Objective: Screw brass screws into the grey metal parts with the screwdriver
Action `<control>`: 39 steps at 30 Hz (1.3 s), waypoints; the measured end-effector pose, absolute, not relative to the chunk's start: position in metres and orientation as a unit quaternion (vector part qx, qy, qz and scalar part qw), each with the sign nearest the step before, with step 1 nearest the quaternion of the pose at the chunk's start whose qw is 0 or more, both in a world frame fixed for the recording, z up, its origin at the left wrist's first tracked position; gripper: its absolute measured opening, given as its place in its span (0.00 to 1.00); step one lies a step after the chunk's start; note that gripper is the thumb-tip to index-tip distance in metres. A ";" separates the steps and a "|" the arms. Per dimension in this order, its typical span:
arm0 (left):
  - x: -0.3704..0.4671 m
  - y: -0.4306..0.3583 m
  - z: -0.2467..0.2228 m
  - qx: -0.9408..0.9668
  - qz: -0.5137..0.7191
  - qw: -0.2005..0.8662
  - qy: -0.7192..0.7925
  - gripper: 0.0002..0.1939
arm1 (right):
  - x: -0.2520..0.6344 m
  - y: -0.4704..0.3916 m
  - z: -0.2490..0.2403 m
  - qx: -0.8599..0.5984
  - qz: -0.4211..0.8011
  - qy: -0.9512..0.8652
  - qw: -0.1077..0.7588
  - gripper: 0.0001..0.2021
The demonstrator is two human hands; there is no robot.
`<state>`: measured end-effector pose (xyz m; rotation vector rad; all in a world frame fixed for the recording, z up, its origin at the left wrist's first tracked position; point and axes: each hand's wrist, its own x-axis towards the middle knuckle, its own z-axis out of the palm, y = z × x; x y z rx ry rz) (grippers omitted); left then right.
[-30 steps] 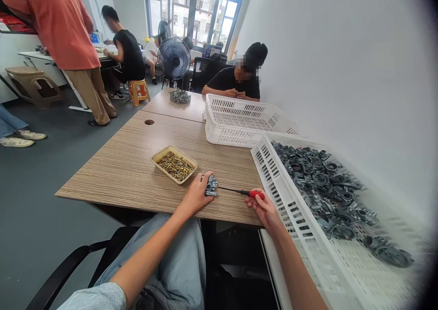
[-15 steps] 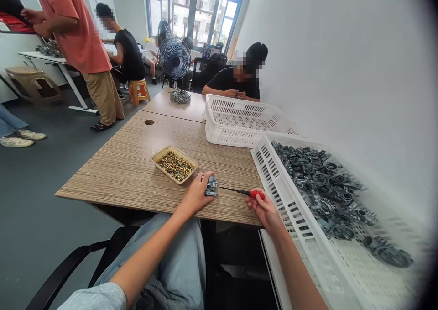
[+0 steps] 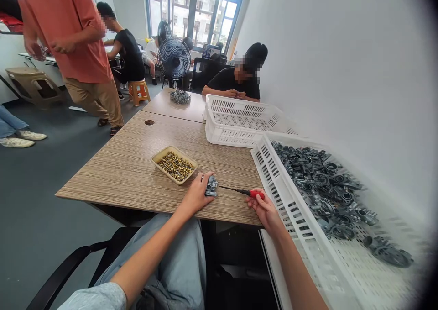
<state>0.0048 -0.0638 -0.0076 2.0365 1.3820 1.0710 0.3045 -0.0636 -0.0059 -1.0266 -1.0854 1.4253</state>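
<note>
My left hand (image 3: pixel 198 193) is closed around a small grey metal casting (image 3: pixel 211 186), which looks like a carburetor body, near the front edge of the wooden table (image 3: pixel 119 164). In my right hand (image 3: pixel 265 209) is a screwdriver (image 3: pixel 255 193) with a red and black handle, gripped by the fingers. Its thin dark shaft points left, and the tip meets the right side of the casting. Just beyond my left hand stands a cream tray (image 3: pixel 158 165) full of small brass-coloured screw-like parts (image 3: pixel 175 165).
To the right, a white slotted crate (image 3: pixel 290 200) holds many grey castings (image 3: pixel 321 182). Behind it stands another white crate (image 3: pixel 232 134). A pile of small metal parts (image 3: pixel 179 96) sits at the far end. A person in black (image 3: pixel 222 84) sits opposite; someone in a red shirt (image 3: pixel 73 40) stands left.
The person in the red shirt has turned and stepped toward the right. My hands, the casting and the screwdriver look almost unmoved.
</note>
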 end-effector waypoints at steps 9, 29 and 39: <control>0.005 -0.064 -0.007 0.738 0.388 0.226 0.504 0.44 | 0.306 -0.062 -0.008 -0.424 0.599 -0.443 0.515 0.15; 0.005 -0.064 -0.007 0.736 0.394 0.233 0.498 0.44 | 0.306 -0.062 -0.008 -0.425 0.598 -0.441 0.517 0.15; 0.004 -0.063 -0.007 0.738 0.387 0.232 0.502 0.44 | 0.305 -0.062 -0.005 -0.424 0.605 -0.434 0.515 0.15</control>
